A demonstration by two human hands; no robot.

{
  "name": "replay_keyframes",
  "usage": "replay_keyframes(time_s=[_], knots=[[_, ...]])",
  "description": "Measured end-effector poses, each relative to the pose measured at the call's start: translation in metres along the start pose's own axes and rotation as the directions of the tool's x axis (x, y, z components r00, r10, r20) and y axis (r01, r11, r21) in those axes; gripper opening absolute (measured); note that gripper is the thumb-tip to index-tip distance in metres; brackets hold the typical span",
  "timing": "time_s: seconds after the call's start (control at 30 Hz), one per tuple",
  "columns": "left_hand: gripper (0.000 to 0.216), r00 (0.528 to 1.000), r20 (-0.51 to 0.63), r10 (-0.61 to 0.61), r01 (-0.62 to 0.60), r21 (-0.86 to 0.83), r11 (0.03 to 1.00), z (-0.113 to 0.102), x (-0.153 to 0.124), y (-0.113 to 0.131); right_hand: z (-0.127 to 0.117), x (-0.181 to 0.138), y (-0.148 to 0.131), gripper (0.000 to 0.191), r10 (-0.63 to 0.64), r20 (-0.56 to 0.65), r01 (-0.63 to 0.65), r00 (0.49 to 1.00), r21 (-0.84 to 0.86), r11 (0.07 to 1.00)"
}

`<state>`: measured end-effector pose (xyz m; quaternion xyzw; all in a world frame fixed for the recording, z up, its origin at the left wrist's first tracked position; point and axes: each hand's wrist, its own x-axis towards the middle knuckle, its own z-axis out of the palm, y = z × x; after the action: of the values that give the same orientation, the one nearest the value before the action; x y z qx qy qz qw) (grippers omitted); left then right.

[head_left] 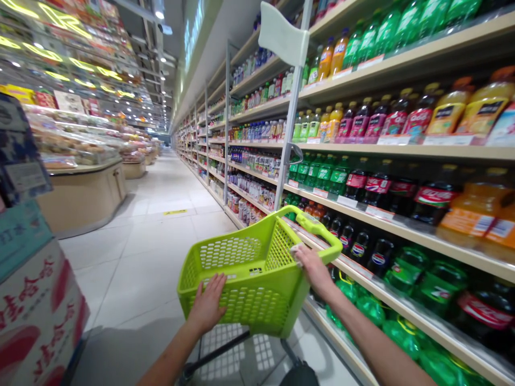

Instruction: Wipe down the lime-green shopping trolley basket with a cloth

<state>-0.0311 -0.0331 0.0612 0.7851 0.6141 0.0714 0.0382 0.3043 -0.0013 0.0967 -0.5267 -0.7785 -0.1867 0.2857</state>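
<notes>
A lime-green shopping cart (257, 289) with a perforated basket stands side-on in front of me, its handle (317, 228) pointing right toward the shelves. My left hand (208, 305) rests on the near side wall of the basket, fingers stretched out and reaching its top rim. At the handle end, my right hand (316, 268) presses a crumpled white wipe (296, 254) against the rim, its fingers closed around it. No goods show inside the basket. Below it, dark frame bars and part of a black wheel are visible.
Close on the right run drink shelves (386, 214) with many soda and juice bottles. Stacked cartons (36, 316) stand at the near left. A rounded display counter (86, 193) of packaged goods lies farther left. Between them, a white-tiled aisle (161, 182) stretches away.
</notes>
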Motion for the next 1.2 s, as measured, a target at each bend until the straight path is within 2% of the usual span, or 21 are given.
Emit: replay_keyframes(time_s=[0.1,0.17,0.23,0.3,0.37,0.4,0.47,0.57,0.63,0.7,0.8,0.87,0.93,1.03,1.1,1.17,1.2], knots=[[0.075,1.0,-0.017,-0.005,0.005,-0.003,1.0,0.002,0.002,0.002,-0.033,-0.001,0.058,0.034,0.201,-0.187,-0.214,0.961,-0.048,0.976],[0.074,1.0,-0.029,-0.013,0.013,0.002,1.0,0.003,0.004,0.004,-0.033,-0.002,0.063,0.036,0.231,-0.234,-0.247,0.944,-0.041,0.968],[0.074,1.0,-0.023,-0.017,0.018,0.011,1.0,0.004,0.005,0.006,-0.016,-0.005,0.038,0.039,0.167,-0.176,-0.172,0.97,-0.015,0.985],[0.074,1.0,-0.008,-0.017,0.018,0.019,1.0,0.004,0.006,0.006,0.008,-0.007,0.0,0.041,0.041,-0.058,-0.039,0.997,0.029,0.999],[0.074,1.0,-0.002,-0.016,0.016,0.026,1.0,0.003,0.006,0.006,0.022,-0.007,-0.025,0.04,-0.085,0.035,0.082,0.996,0.076,0.994],[0.073,1.0,-0.004,-0.016,0.016,0.031,0.999,0.003,0.006,0.005,0.023,-0.006,-0.028,0.039,-0.116,0.058,0.111,0.992,0.089,0.99],[0.073,1.0,-0.013,-0.017,0.018,0.04,0.999,0.003,0.006,0.003,0.011,-0.003,-0.013,0.037,-0.084,0.049,0.08,0.995,0.077,0.994],[0.073,0.999,-0.018,-0.027,0.028,0.041,0.999,0.003,0.006,0.004,-0.018,0.004,0.034,0.034,0.114,-0.081,-0.114,0.99,0.003,0.993],[0.073,0.999,-0.014,-0.038,0.039,0.029,0.999,0.003,0.007,0.007,-0.024,0.007,0.049,0.035,0.192,-0.155,-0.198,0.969,-0.021,0.98],[0.073,0.999,-0.004,-0.046,0.046,0.013,0.999,0.003,0.009,0.011,-0.012,0.005,0.038,0.037,0.167,-0.149,-0.171,0.975,-0.013,0.985],[0.074,0.999,0.001,-0.04,0.04,0.007,0.999,0.004,0.011,0.016,0.026,-0.003,-0.011,0.041,-0.015,-0.039,0.017,0.999,0.061,0.998],[0.075,0.999,-0.005,-0.032,0.033,0.013,0.999,0.005,0.012,0.017,0.045,-0.008,-0.036,0.044,-0.137,0.028,0.133,0.99,0.123,0.983],[0.075,1.0,-0.007,-0.027,0.027,0.019,0.999,0.006,0.013,0.016,0.046,-0.008,-0.037,0.042,-0.161,0.041,0.154,0.986,0.137,0.979],[0.074,1.0,-0.018,-0.021,0.022,0.03,0.999,0.007,0.013,0.011,0.023,0.0,-0.001,0.038,-0.007,-0.059,0.011,0.998,0.075,0.997],[0.074,0.999,-0.03,-0.027,0.028,0.042,0.999,0.008,0.013,0.008,0.007,0.008,0.024,0.037,0.116,-0.162,-0.109,0.98,0.05,0.993],[0.075,0.999,-0.034,-0.035,0.037,0.051,0.998,0.008,0.013,0.005,0.001,0.014,0.029,0.036,0.185,-0.211,-0.172,0.96,0.078,0.982],[0.075,0.999,-0.032,-0.037,0.039,0.054,0.998,0.008,0.013,0.003,0.002,0.016,0.023,0.035,0.193,-0.203,-0.173,0.96,0.115,0.978]])
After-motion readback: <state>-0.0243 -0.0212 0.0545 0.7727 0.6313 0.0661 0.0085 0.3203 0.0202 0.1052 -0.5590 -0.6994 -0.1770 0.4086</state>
